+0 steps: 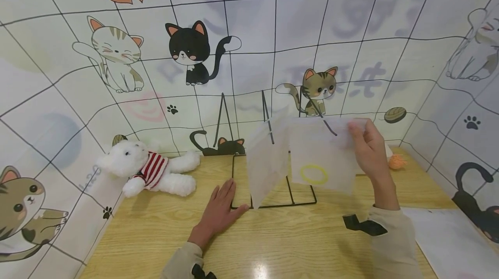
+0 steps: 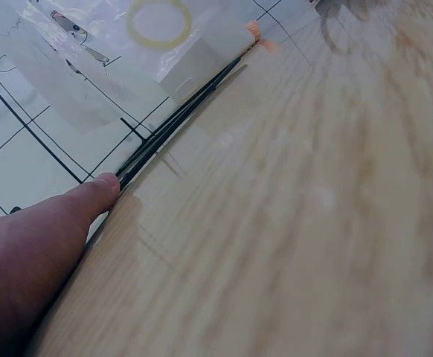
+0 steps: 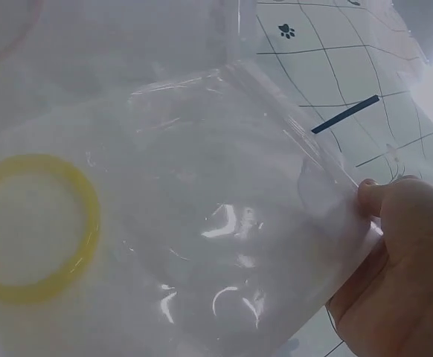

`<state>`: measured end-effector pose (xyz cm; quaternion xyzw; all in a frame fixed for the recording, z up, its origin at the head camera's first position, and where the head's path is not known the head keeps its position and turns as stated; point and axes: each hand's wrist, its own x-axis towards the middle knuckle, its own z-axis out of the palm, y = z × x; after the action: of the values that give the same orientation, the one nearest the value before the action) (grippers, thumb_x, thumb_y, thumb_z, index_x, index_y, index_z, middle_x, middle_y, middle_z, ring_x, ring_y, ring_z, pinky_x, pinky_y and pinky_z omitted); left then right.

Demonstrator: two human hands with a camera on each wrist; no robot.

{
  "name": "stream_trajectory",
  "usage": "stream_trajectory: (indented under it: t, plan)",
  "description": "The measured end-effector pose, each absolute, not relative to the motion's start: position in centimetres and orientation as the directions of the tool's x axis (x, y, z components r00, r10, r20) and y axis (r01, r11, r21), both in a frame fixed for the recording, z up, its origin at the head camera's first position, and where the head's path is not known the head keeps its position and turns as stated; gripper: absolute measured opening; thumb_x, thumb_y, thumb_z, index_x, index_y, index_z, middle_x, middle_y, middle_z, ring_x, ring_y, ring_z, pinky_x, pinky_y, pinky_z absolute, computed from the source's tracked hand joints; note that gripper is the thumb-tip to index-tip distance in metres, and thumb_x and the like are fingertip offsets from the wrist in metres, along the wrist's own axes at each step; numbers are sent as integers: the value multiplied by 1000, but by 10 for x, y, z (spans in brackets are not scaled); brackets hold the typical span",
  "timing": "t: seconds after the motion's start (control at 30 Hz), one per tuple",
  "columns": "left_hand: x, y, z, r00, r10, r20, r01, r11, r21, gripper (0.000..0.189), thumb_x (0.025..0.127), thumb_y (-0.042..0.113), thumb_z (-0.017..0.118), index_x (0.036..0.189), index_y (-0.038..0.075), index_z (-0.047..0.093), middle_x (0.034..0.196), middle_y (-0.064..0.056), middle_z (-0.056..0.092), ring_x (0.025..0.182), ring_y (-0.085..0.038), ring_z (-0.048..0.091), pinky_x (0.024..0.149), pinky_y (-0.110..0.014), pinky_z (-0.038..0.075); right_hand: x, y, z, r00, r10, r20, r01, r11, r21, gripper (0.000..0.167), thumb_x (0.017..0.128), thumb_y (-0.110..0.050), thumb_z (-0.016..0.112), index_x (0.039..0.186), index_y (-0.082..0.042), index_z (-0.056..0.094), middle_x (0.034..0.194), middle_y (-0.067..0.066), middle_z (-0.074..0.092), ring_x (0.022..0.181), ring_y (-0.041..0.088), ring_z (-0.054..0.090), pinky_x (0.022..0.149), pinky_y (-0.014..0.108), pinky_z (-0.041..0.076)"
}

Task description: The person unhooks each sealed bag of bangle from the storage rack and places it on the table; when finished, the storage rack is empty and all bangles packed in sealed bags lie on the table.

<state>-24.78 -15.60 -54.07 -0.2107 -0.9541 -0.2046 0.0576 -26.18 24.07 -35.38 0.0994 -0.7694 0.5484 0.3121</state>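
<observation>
My right hand (image 1: 370, 151) pinches the upper right corner of a clear plastic bag (image 1: 331, 149) between thumb and fingers. A yellow ring (image 3: 90, 216) shows in this bag. Beside it, another clear bag (image 1: 267, 162) hangs angled on a black wire rack (image 1: 289, 190); in the right wrist view a faint pinkish ring (image 3: 23, 33) shows at upper left. One rack prong crosses the held bag's top edge; whether it passes through cannot be told. My left hand (image 1: 220, 209) rests on the table at the rack base's left front corner, fingers extended, thumb touching the bar.
A white plush toy (image 1: 156, 166) in a red-striped shirt lies left of the rack. An orange object (image 1: 396, 162) sits at the back right, partly behind my right hand. White sheet material (image 1: 456, 235) lies at the right. The cat-print wall stands behind the table (image 1: 249, 240).
</observation>
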Motion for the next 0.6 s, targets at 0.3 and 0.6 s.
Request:
stream_trajectory:
  t: [0.3,0.6]
  plan:
    - [-246,-156,-539,-905,382,188,425,828,366,86,98,57,52,158,2,24,166,-12,23,154,-29,22,126,-54,14,-261,240,-352,-760,217,613,-524,356,-774,12,104,-13,53,93,-17,57,70,-12,39,68,8,36,59,22,30]
    - [-247,-156,-540,-901,382,203,432,824,365,86,98,57,51,157,0,25,165,-13,24,153,-30,24,125,-54,15,-258,243,-351,-761,214,613,-511,385,-769,14,104,-13,53,92,-19,56,65,-10,34,58,10,30,50,28,25]
